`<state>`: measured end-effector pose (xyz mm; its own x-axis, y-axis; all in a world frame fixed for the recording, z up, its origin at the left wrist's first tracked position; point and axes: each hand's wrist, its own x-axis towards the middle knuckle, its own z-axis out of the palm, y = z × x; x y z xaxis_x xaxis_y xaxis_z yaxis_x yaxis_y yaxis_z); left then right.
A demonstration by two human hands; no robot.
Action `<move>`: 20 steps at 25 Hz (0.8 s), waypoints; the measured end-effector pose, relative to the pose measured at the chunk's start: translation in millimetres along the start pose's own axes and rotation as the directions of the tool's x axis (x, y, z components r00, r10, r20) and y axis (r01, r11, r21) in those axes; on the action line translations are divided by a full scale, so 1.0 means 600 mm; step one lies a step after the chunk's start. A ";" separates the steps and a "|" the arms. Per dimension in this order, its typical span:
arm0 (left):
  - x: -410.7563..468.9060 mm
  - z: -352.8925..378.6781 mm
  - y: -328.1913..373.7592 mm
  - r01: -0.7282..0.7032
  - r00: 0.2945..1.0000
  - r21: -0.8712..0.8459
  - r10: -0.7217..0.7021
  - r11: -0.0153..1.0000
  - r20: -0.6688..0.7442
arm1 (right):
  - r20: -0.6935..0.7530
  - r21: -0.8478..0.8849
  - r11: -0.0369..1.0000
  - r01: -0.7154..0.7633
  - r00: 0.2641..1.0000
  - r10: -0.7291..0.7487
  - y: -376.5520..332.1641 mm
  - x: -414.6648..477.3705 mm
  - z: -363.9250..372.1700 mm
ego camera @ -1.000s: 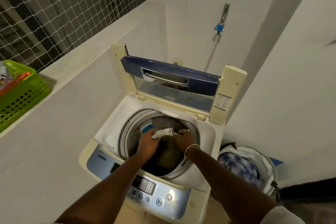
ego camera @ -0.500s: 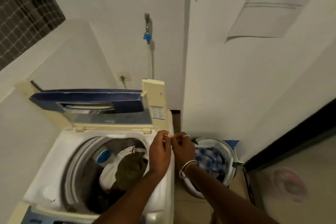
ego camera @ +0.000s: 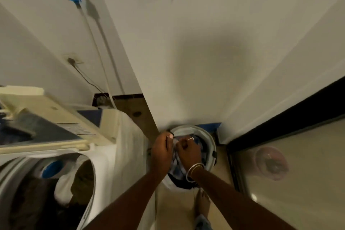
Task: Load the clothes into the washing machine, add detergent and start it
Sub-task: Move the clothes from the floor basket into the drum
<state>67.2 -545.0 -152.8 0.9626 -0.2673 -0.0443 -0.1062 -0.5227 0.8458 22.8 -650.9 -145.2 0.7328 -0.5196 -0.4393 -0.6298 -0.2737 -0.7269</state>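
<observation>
Two-handed: grips the blue-and-white garment [ego camera: 176, 166] with left hand [ego camera: 162, 152] and right hand [ego camera: 188, 150], fingers curled into the cloth, low inside the laundry basket [ego camera: 211, 142] just beside the washing machine [ego camera: 104, 155]. Bunches it, probably, for one clean lift. Works tight against the wall corner behind the rim. Has open room only upward, then leftward over the machine's side to the open drum [ego camera: 16, 166], already holding clothes.

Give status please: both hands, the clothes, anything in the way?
Both in laundry basket: left hand and right hand grip blue patterned cloth. Lid up on washing machine, clothes in drum. Nothing seen between basket and machine.
</observation>
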 end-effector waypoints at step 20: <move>0.052 0.357 -0.593 0.129 0.757 0.622 -0.482 0.772 0.441 | 0.500 -0.702 0.611 0.366 0.864 0.058 0.489 0.411 0.238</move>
<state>81.8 -540.7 -569.1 0.6699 -0.3076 -0.6757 -0.1125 -0.9417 0.3172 55.5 -744.0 -542.2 0.7257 -0.0599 -0.6854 -0.2974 -0.9256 -0.2340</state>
